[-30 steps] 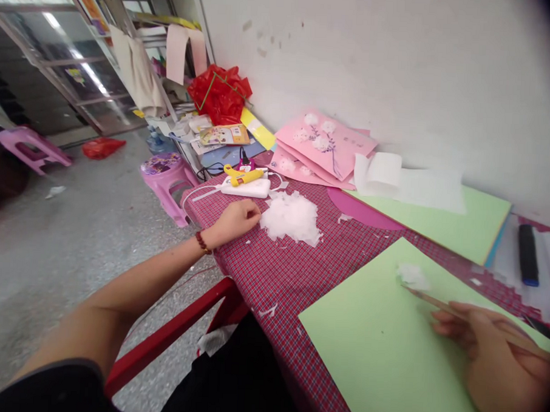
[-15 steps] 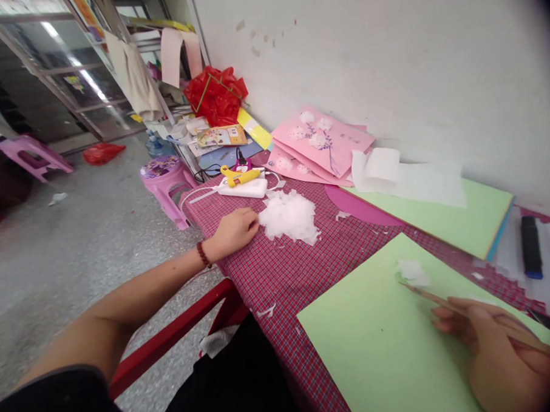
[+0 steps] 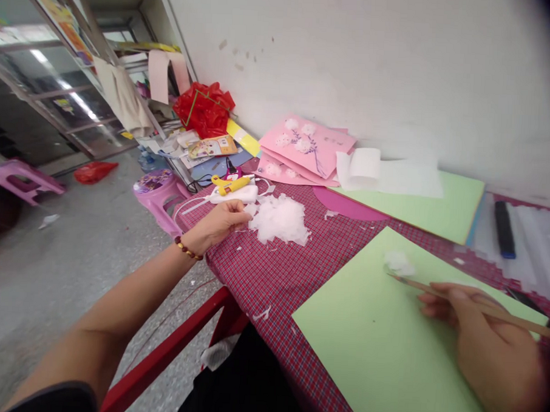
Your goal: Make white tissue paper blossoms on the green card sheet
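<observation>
At the left edge of a heap of white tissue paper pieces (image 3: 281, 218), my left hand (image 3: 224, 223) pinches one small piece of tissue paper (image 3: 251, 210). A beaded bracelet (image 3: 188, 249) circles that wrist. My right hand (image 3: 483, 336) is closed round a thin wooden paintbrush (image 3: 420, 285). The brush tip meets the lower left edge of a small white tissue tuft (image 3: 399, 263) on the light green sheet (image 3: 364, 349). Part of the brush handle is hidden by the fingers.
A yellow glue gun (image 3: 230, 184) lies on a white power strip (image 3: 234, 194) behind the heap. Pink cards with white blossoms (image 3: 305, 143) lean by the wall, beside a tissue roll (image 3: 365, 166). A black-and-blue knife-like tool (image 3: 504, 229) rests at the right. A red chair (image 3: 168, 347) borders the table.
My left hand has lifted slightly from the heap's edge, and a tissue piece now shows in its fingertips. My right hand still holds the brush at the tuft. The whole view has shifted.
</observation>
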Action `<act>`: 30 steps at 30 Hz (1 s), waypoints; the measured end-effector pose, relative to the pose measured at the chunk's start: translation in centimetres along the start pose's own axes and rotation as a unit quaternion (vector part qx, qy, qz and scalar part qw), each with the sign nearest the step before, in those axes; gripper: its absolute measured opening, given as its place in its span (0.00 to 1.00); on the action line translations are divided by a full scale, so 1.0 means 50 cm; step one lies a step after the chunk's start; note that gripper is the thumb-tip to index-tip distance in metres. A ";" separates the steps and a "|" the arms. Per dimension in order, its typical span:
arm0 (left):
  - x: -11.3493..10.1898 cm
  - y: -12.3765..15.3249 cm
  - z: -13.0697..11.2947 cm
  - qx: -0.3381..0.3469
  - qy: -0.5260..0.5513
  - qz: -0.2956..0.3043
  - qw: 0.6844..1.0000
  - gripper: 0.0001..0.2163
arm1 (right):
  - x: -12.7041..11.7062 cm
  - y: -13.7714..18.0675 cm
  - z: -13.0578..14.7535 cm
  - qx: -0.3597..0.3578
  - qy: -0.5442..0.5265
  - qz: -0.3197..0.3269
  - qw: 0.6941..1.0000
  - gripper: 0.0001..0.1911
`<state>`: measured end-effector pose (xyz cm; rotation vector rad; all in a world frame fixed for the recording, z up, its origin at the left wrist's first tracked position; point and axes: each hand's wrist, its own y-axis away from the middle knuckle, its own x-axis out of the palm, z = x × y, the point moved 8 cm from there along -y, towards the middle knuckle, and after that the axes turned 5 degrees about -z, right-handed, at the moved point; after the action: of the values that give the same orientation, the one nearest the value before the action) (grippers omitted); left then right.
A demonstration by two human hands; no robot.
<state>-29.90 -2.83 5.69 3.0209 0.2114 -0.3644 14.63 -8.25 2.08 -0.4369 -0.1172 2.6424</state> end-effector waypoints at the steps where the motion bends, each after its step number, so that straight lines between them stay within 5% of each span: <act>1: 0.011 -0.004 -0.006 -0.001 -0.013 0.014 1.000 0.12 | 0.004 0.001 0.007 0.010 -0.003 0.019 1.000 0.12; 10: 0.099 0.024 -0.102 0.001 -0.086 0.134 0.987 0.09 | 0.008 -0.003 -0.018 0.038 -0.071 0.038 0.996 0.12; 20: 0.436 0.041 -0.199 0.155 -0.148 0.328 0.920 0.12 | -0.022 -0.024 -0.014 -0.003 -0.177 -0.007 0.984 0.11; 25: 0.553 0.013 -0.165 0.126 -0.088 0.356 0.922 0.07 | -0.010 -0.019 -0.002 -0.021 -0.137 0.022 0.990 0.11; 30: 0.573 -0.027 -0.100 0.042 0.010 0.334 0.942 0.08 | 0.004 -0.016 0.007 -0.051 -0.090 0.038 0.994 0.11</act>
<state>-1.39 2.64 3.49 2.9331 -0.8253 -0.2766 14.70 -7.44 2.48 -0.2400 -0.2986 2.7563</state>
